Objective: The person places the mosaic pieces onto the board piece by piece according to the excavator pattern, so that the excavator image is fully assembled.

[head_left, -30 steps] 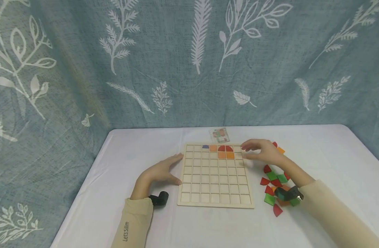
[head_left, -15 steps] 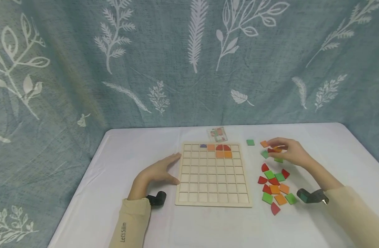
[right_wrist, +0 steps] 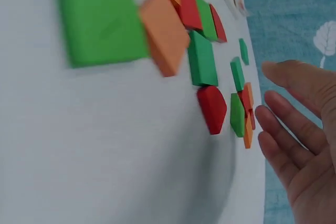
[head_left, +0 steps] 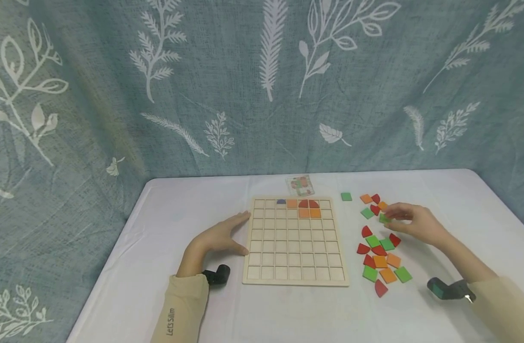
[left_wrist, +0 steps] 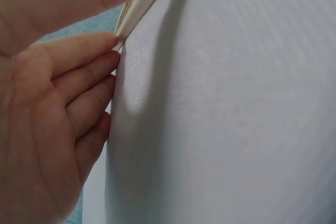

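The gridded board (head_left: 295, 247) looks stiff and light, best steadied by its left rim (head_left: 246, 272), where the left hand (head_left: 219, 237) rests, thumb spread wide from its fingers. Right of the board, the right hand (head_left: 416, 222) has loosely bent fingers, pinching nothing visible, near a green tile (head_left: 382, 218), probably hard, light and easiest taken by opposite edges.

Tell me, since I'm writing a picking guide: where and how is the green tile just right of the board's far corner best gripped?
Likely best by two opposite edges: bring the right hand in from above and the right, and pinch the green tile. It lies flat, apart from the board and other tiles, so its edges look reachable.
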Demonstrator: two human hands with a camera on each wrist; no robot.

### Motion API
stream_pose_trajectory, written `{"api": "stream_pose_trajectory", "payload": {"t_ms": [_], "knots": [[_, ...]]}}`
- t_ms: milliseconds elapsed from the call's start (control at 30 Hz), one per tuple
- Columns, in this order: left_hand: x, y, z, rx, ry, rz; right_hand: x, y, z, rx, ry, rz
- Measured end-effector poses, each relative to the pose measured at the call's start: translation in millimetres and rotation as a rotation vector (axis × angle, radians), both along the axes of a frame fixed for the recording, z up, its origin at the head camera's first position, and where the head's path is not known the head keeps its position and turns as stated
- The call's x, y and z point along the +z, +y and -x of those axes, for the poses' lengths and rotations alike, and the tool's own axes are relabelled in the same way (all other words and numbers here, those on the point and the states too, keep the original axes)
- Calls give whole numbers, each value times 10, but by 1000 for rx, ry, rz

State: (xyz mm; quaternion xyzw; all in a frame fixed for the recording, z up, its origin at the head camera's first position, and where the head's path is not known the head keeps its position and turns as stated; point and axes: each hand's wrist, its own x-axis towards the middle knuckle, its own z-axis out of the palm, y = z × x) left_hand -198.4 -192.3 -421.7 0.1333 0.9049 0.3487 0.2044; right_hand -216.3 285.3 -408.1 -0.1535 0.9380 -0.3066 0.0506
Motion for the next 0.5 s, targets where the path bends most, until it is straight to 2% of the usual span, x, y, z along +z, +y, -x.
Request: {"api": "stream_pose_trajectory", "payload": {"t_ms": [233,400,500], "knots": [[-14,-11,12,-11,5,11,-41,39,-339,35,-22,52],[-19,-13,15,-19,11,8,-105,29,-537,0,-107,126],[-21,-8,13,-21,12,1,-140,21,-623,-40,-122,161]]}}
